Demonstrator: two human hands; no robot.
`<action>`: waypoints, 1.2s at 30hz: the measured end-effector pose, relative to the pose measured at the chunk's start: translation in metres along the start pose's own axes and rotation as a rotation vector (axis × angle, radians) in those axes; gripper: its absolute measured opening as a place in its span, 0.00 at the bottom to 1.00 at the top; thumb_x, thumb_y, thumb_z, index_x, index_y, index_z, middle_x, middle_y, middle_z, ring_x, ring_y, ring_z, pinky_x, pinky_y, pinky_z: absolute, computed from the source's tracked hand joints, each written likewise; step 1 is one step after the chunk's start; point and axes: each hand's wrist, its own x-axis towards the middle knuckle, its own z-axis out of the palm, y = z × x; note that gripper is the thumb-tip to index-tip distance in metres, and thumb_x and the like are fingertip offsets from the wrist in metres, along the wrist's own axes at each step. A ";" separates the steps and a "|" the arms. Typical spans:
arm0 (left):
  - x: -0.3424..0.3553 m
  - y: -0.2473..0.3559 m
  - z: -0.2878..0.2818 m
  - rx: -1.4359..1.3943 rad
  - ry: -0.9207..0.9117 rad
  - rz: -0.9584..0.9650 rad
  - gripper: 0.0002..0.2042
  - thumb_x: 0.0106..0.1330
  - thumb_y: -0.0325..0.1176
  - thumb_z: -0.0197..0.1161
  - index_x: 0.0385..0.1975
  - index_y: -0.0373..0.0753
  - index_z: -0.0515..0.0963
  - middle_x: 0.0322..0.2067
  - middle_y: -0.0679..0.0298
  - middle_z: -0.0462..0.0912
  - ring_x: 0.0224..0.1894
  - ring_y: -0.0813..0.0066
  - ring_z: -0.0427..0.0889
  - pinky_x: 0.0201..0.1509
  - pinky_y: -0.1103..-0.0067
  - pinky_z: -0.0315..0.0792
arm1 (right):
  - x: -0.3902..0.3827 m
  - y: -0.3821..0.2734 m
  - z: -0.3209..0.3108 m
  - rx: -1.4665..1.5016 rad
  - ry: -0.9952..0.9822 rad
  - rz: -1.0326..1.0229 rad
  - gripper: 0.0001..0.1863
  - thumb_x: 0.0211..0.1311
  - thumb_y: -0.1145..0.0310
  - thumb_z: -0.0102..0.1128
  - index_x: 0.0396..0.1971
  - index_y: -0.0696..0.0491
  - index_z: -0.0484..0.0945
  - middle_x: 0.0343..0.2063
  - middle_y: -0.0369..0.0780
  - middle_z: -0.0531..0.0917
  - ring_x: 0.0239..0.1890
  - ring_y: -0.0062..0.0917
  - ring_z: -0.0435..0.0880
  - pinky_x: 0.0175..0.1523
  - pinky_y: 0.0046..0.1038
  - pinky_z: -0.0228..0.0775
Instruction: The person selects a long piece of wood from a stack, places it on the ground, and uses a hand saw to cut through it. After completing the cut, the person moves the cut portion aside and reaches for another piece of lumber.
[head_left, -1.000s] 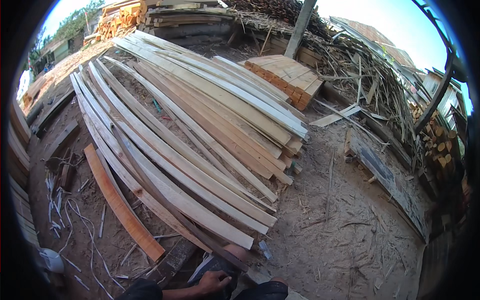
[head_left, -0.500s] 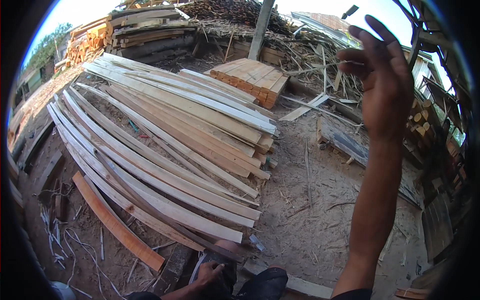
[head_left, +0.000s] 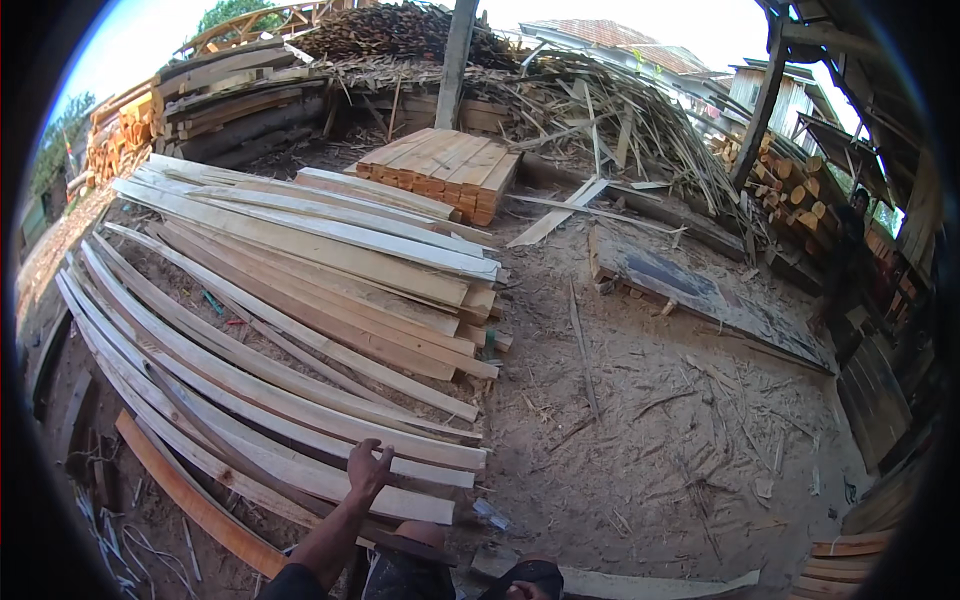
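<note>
Over long, flat wooden planks (head_left: 440, 451), the left hand (head_left: 368, 468) has its grip parted; right hand (head_left: 526, 591) unclear.

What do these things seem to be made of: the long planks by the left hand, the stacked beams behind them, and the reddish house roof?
Long planks: sawn wood, seemingly unvarnished; pale, streaky, with square-cut ends.
Stacked beams: also bare wood, apparently; tan tops, orange end faces.
House roof: perhaps rusty metal sheet or tile; reddish-brown, but too distant to settle.

Planks (head_left: 325, 282) lie left of a panel (head_left: 715, 290), before a post (head_left: 456, 70).
</note>
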 end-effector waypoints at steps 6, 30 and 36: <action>0.070 -0.022 0.076 0.395 -0.040 -0.069 0.36 0.59 0.57 0.58 0.62 0.38 0.65 0.66 0.47 0.56 0.69 0.49 0.52 0.70 0.55 0.47 | 0.061 -0.003 -0.047 -0.447 0.108 0.104 0.11 0.62 0.67 0.57 0.40 0.57 0.80 0.28 0.46 0.82 0.32 0.34 0.83 0.41 0.36 0.76; 0.177 -0.063 0.184 0.419 0.268 -0.479 0.29 0.53 0.47 0.65 0.56 0.47 0.74 0.61 0.46 0.58 0.66 0.24 0.38 0.69 0.43 0.38 | 0.873 -0.453 0.363 -0.810 0.132 -0.823 0.25 0.58 0.63 0.61 0.53 0.59 0.73 0.47 0.51 0.80 0.49 0.40 0.80 0.54 0.36 0.69; 0.174 -0.077 0.189 0.414 0.242 -0.457 0.29 0.50 0.46 0.65 0.55 0.50 0.75 0.59 0.49 0.61 0.68 0.29 0.37 0.68 0.42 0.36 | 0.968 -0.449 0.386 -1.043 0.184 -0.763 0.29 0.54 0.62 0.65 0.55 0.58 0.72 0.52 0.51 0.78 0.54 0.41 0.77 0.58 0.37 0.67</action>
